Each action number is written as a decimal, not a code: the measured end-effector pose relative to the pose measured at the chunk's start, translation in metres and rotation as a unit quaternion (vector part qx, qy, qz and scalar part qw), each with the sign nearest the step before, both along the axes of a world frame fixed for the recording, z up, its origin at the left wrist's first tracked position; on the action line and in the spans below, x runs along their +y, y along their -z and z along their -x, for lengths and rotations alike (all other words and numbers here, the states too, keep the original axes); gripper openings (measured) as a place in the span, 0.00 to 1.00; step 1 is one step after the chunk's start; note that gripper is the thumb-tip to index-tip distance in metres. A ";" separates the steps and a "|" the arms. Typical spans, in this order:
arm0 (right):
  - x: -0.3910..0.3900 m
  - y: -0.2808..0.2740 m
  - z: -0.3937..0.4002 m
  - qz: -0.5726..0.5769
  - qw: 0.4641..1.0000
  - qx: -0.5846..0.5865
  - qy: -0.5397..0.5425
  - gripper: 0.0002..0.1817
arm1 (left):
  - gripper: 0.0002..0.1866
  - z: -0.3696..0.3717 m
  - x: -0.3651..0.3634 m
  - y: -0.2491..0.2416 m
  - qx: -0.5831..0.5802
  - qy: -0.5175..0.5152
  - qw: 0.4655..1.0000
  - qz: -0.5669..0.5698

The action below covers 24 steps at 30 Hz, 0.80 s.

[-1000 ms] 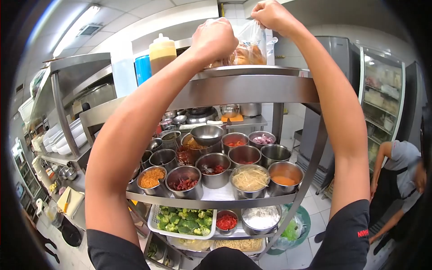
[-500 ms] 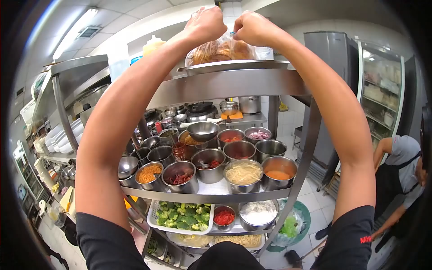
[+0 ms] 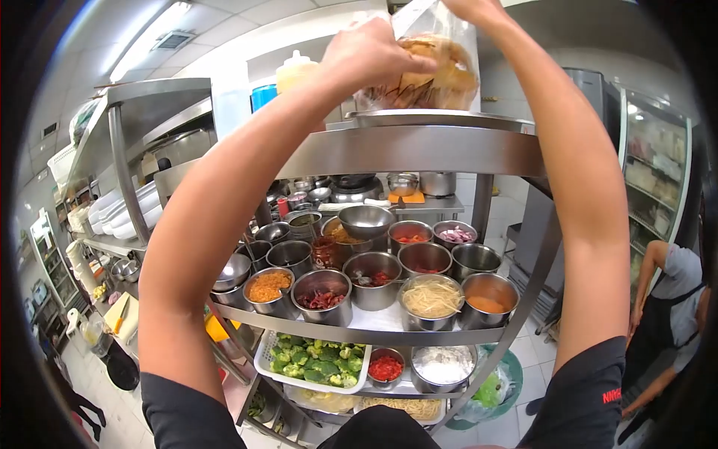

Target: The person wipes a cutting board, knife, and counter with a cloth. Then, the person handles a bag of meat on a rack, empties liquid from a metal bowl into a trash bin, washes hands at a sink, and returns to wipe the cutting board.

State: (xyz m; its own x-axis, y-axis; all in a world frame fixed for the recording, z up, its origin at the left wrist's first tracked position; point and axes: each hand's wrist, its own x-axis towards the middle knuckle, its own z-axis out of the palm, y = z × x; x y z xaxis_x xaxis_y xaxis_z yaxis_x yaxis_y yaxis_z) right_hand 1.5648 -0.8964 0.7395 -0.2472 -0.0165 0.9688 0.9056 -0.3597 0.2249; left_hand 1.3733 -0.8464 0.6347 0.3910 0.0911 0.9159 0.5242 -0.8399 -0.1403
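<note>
A clear plastic bag point(image 3: 454, 63) of brown, bread-like food stands on the metal tray point(image 3: 441, 118) on the top shelf. My right hand point(image 3: 477, 9), partly cut off by the upper edge, grips the bag's gathered top and holds it up. On the bag's left side is my left hand point(image 3: 370, 56), a digit stretched across the plastic and apart from the rest. Some of its fingers are hidden behind the hand. Beneath both arms, the middle shelf carries steel pots, among them one of pale strips point(image 3: 431, 299) and one of orange sauce point(image 3: 489, 301).
Below are a white basket of broccoli point(image 3: 314, 361), a pot of white powder point(image 3: 443, 364) and a green bin point(image 3: 493, 385). A person in a dark apron point(image 3: 662, 314) stands at right. A squeeze bottle point(image 3: 297, 71) stands left of the bag.
Both hands were closed together at the bag's top. Now my right hand has moved right and up with the plastic, and my left hand has lowered with its fingers apart. The view has shifted left.
</note>
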 end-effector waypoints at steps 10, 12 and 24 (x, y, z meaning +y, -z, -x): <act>-0.004 -0.030 -0.005 -0.002 0.992 -0.001 -0.124 0.08 | 0.12 -0.003 0.009 -0.018 -0.076 0.180 0.976 0.095; -0.003 -0.024 -0.006 0.041 0.986 0.042 -0.156 0.07 | 0.12 -0.010 0.026 -0.028 -0.049 0.130 0.990 0.030; -0.079 0.082 -0.014 0.393 0.855 0.311 -0.133 0.40 | 0.17 -0.021 0.078 -0.008 0.012 -0.043 0.994 0.098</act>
State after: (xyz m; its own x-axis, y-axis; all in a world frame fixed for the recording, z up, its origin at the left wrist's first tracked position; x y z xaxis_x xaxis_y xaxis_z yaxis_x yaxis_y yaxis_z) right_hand 1.5791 -0.9754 0.6571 0.2321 0.7245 0.6491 0.9639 -0.0821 -0.2532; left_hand 1.3941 -0.7683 0.6430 0.3953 0.3003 0.8681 0.5937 -0.8047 0.0080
